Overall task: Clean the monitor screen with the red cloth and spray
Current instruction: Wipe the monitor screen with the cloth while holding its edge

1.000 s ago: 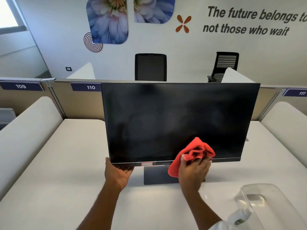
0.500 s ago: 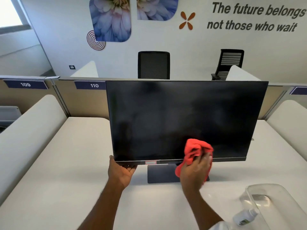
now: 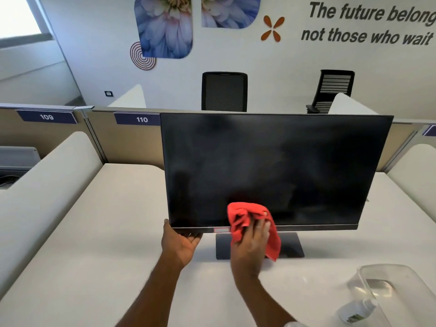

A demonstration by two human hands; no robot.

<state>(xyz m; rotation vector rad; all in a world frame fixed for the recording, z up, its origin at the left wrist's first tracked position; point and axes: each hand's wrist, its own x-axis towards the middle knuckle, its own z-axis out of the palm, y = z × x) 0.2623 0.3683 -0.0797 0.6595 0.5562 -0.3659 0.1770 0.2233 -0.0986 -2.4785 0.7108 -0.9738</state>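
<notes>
A black monitor stands on a dark flat base on the white desk. My left hand grips the monitor's lower left corner from below. My right hand presses a bunched red cloth against the lower middle of the screen, over the bottom bezel. Part of the cloth hangs down to the right of my hand. A small spray bottle lies at the bottom right, seen through a clear plastic tub.
A clear plastic tub sits on the desk at the bottom right. Beige partitions flank the desk on both sides, with a tan divider labelled 110 behind. Two black office chairs stand beyond it.
My right hand has slid the red cloth leftward along the bottom of the screen. My left hand keeps its hold on the corner. The view has shifted a little.
</notes>
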